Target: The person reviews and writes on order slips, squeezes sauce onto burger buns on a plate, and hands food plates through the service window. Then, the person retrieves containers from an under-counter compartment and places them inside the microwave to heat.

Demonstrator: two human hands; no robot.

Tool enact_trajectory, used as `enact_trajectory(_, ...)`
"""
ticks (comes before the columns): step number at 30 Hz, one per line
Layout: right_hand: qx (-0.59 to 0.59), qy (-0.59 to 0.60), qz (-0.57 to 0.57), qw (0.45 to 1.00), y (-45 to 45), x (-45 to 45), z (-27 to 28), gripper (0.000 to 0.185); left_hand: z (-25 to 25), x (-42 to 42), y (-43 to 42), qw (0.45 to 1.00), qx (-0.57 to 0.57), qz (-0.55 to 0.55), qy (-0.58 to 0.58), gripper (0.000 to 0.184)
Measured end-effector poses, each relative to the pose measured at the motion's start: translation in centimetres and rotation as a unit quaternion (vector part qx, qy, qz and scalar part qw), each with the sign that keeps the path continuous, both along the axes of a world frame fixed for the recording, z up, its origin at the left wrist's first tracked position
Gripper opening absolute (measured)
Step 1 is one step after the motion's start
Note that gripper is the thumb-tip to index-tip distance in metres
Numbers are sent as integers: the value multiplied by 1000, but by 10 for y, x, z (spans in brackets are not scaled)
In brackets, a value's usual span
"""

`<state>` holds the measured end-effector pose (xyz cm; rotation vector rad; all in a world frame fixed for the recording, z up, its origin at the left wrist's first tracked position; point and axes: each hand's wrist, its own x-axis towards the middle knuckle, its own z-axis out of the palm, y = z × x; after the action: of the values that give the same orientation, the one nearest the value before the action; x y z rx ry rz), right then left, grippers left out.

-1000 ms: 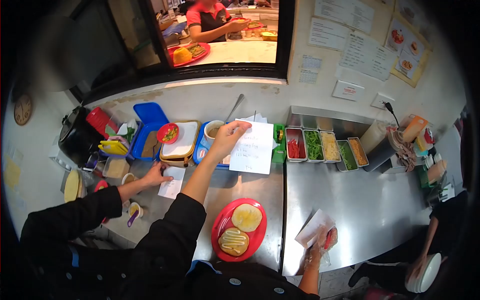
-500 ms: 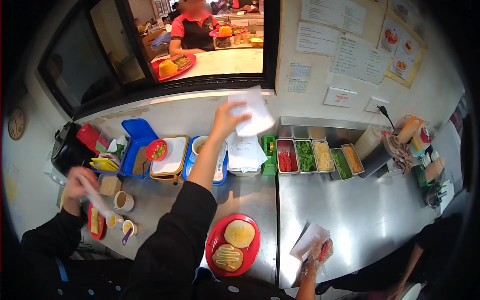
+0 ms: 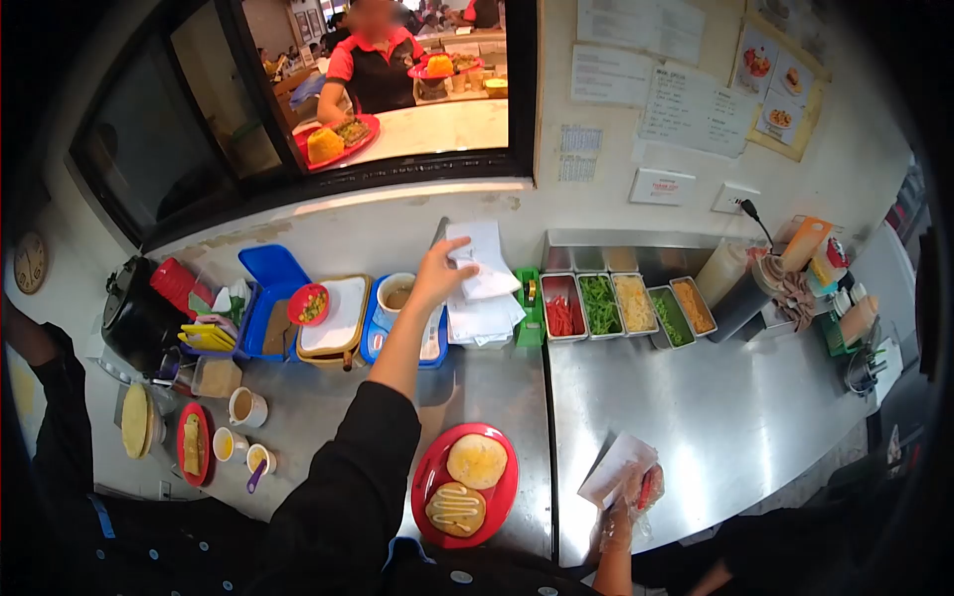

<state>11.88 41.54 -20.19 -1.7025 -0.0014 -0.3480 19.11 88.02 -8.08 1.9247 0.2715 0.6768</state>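
Observation:
My left hand point(image 3: 442, 273) reaches forward with its fingers closed on white paper slips point(image 3: 487, 258), low over a stack of papers point(image 3: 485, 323) by the wall. At the lower right my right hand point(image 3: 628, 497), in a clear plastic glove, grips a white paper slip point(image 3: 611, 467). Something red shows at that hand's fingers, too small to name. Between my arms lies a red oval plate point(image 3: 505, 512) with two round bun halves. The upper half point(image 3: 476, 463) is plain; the lower half point(image 3: 456, 510) carries zigzag lines of pale sauce.
Metal pans point(image 3: 601, 306) of red strips, greens and shredded toppings line the wall. A green box point(image 3: 529, 308) stands beside the papers. Cups point(image 3: 247, 407) and a red plate with a roll point(image 3: 193, 444) are at left. A co-worker's arm point(image 3: 60, 387) is far left; another person point(image 3: 383, 74) stands beyond the window.
My left hand has lowered the slips toward the paper stack. The co-worker's hand with a white object has left the cups. Beyond the window, the person's hand has moved to the red plate.

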Motion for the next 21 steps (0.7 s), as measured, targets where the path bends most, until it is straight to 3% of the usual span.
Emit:
enact_trajectory(2,49,50,-29,997,20,7,33,15,64,-17,-16,990,89,75,-80,34)
enact_trajectory(3,155,36,38,987,34,17,32,18,76,-23,-6,980,145,64,-121,30)
enact_trajectory(4,166,75,102,978,50,33,28,25,81,-30,4,967,195,47,-159,25)
enact_trajectory(5,100,13,149,984,67,56,18,30,82,-38,-1,970,186,30,-155,25)
enact_trajectory(6,26,-7,98,995,104,52,73,33,86,-49,-6,985,-55,-45,-158,24)
enact_trajectory(7,160,61,161,972,135,40,145,33,88,-57,-10,939,-288,-112,-151,22)
enact_trajectory(9,235,93,313,915,170,70,150,31,68,-72,-4,946,-270,-164,-71,20)
enact_trajectory(11,247,81,334,906,203,74,161,29,85,-94,-34,946,-285,-135,69,24)
enact_trajectory(13,248,89,353,897,227,71,165,27,58,-93,-57,976,-167,-129,57,27)
enact_trajectory(15,254,69,353,898,241,65,163,26,50,-96,-68,995,25,-80,54,26)
enact_trajectory(17,245,72,345,903,254,67,156,29,37,-91,-62,999,19,-27,32,27)
enact_trajectory(19,301,122,396,859,254,72,152,31,24,-93,-63,990,-7,29,137,29)
enact_trajectory(21,267,187,360,874,257,76,141,28,11,-91,-68,992,55,28,108,31)
